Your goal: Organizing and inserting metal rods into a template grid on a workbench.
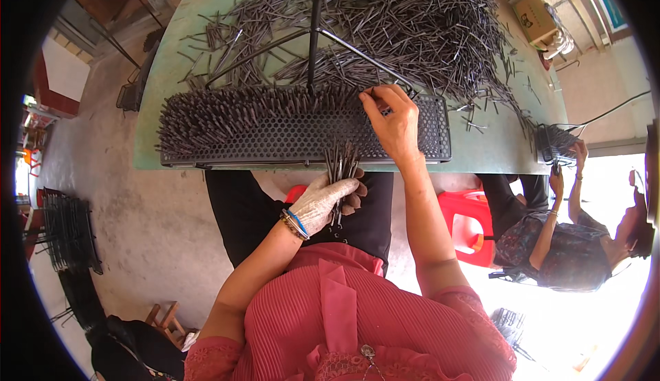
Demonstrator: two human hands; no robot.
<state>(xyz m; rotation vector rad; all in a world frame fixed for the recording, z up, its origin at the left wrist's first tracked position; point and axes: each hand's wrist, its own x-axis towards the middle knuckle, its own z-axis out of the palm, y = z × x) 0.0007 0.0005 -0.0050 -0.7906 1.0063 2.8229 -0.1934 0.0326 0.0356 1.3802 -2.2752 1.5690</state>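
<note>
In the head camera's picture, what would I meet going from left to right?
Black racks, gloved left hand gripping thin dark sticks, bare right hand, red stool, another person.

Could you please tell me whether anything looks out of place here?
A few stray dark rods lie strewn beyond the main pile, just right of the black perforated rack, as if spilled.

Red plastic seat, cardboard box upper right, wooden stool lower left
</note>
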